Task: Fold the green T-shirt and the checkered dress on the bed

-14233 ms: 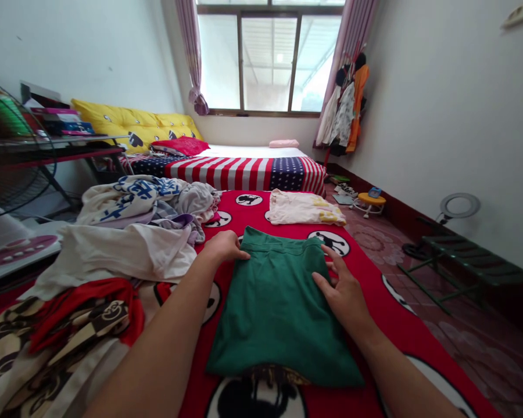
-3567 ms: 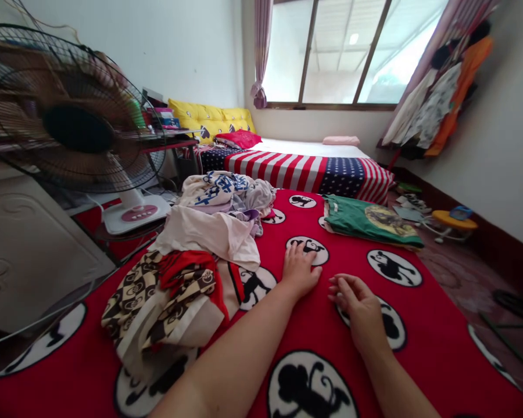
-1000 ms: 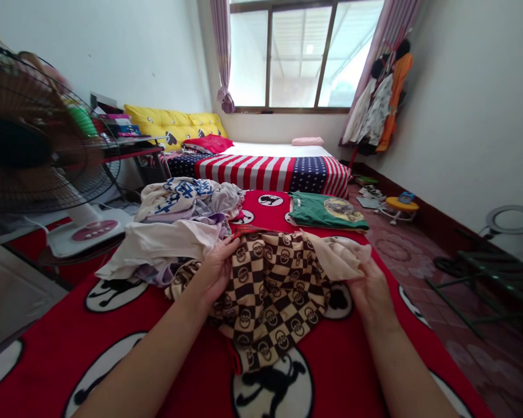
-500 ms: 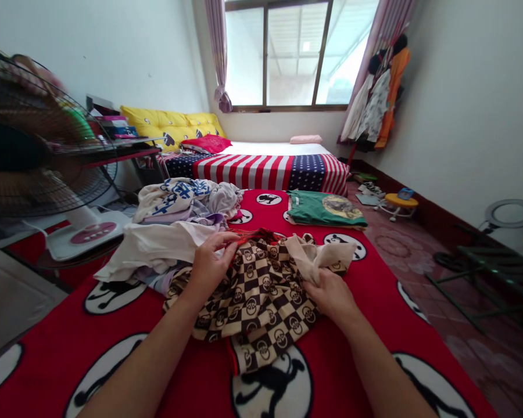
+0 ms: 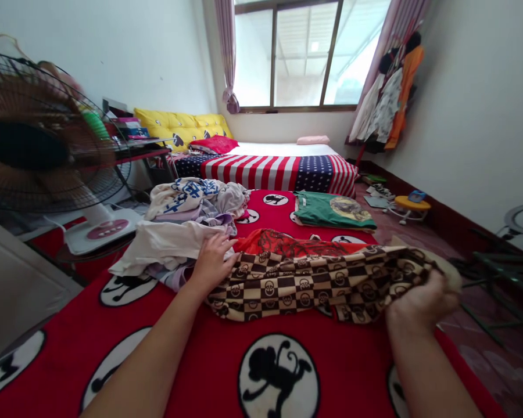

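While the checked garment lies stretched lengthwise, its end is clamped in the right hand, well apart from the open left hand.

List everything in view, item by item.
checked garment: 1, brown and cream, across the blanket
red printed cloth: 1, red, behind the checked garment
red blanket: 1, red with monkey circles, beneath the hands
folded green T-shirt: 1, green, farther along the blanket
clothes heap: 1, white and blue, left of the hands
standing fan: 1, black, white base, far left
bed: 1, stars-and-stripes cover, straight ahead
stool: 1, yellow, on the floor, right
left hand: 1, bare, at the garment's left end
right hand: 1, bare, gripping the garment's right end
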`<state>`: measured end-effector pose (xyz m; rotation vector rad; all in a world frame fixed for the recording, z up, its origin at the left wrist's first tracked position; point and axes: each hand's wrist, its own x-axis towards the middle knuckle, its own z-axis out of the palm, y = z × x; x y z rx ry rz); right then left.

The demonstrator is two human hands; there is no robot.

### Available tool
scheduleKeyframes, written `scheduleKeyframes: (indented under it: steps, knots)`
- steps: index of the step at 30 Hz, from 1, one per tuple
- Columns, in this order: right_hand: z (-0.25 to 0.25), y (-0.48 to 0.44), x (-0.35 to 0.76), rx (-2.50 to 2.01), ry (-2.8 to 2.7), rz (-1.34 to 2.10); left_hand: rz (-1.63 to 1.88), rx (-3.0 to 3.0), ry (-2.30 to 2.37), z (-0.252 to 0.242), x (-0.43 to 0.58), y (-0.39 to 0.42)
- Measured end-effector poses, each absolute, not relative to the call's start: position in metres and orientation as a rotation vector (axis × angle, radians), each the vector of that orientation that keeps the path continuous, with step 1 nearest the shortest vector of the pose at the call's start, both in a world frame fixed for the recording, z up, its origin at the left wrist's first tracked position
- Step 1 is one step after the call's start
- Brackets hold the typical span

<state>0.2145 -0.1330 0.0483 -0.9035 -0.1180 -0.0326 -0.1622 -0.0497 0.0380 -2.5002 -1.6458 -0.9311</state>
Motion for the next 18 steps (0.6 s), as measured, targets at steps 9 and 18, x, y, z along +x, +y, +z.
scheduleKeyframes:
  steps: [9, 18]
  knots:
    - [0.043, -0.131, 0.185, -1.144, -0.476, 0.108, -0.928, -3.278, -1.375, 0.055, -0.095, -0.113]
    - [0.059, -0.161, 0.11, -1.059, -1.065, 0.769, -1.388, -3.61, -1.499, 0.075, -0.074, -0.141]
